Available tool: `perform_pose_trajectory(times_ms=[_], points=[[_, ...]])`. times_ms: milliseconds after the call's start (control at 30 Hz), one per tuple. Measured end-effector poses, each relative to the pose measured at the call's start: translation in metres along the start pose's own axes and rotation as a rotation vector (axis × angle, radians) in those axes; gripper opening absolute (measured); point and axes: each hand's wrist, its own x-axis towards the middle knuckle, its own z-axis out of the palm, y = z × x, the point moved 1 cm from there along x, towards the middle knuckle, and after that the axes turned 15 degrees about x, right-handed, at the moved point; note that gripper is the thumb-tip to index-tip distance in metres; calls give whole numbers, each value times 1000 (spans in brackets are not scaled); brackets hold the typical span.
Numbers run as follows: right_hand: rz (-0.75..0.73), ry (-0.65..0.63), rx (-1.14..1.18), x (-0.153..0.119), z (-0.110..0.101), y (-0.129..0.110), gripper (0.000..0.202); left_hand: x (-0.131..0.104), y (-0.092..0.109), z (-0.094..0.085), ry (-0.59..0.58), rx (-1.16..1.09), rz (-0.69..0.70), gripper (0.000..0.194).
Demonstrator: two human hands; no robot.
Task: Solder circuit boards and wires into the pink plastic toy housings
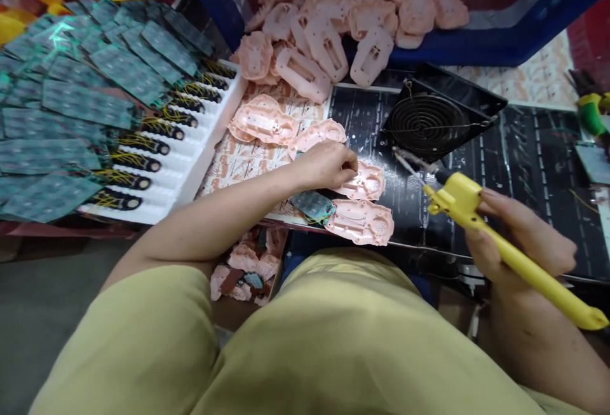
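Observation:
My right hand (528, 231) is wrapped around a yellow soldering gun (528, 269), its thin metal tip pointing up and left in front of the black fan. My left hand (328, 164) rests over a pink plastic shell half (369, 180), fingers curled down; whatever they pinch is hidden. Just nearer to me lies another pink shell half (359, 221), hollow side up, with thin wires inside. A green circuit board (312, 204) sits at its left end. Farther back, more pink shells (262, 119) lie on the patterned sheet.
A black fan with a wire grille (424, 122) stands on the black work surface (534, 148). Behind is a blue crate (505, 46) heaped with pink shells. On the left, a white foam tray (190, 173) holds wired black parts and many green boards (86, 103).

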Motion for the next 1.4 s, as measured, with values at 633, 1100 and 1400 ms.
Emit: perform_pose_trajectory(times_ms=[633, 1100, 1400], points=[[-55, -198, 420, 3, 29, 19, 29, 6, 7, -6, -112, 186, -18, 21], [-34, -108, 361, 0, 17, 16, 30, 6, 4, -2, -75, 164, -12, 19], [9, -68, 141, -8, 14, 12, 55, -11, 9, -7, -49, 234, -80, 27]])
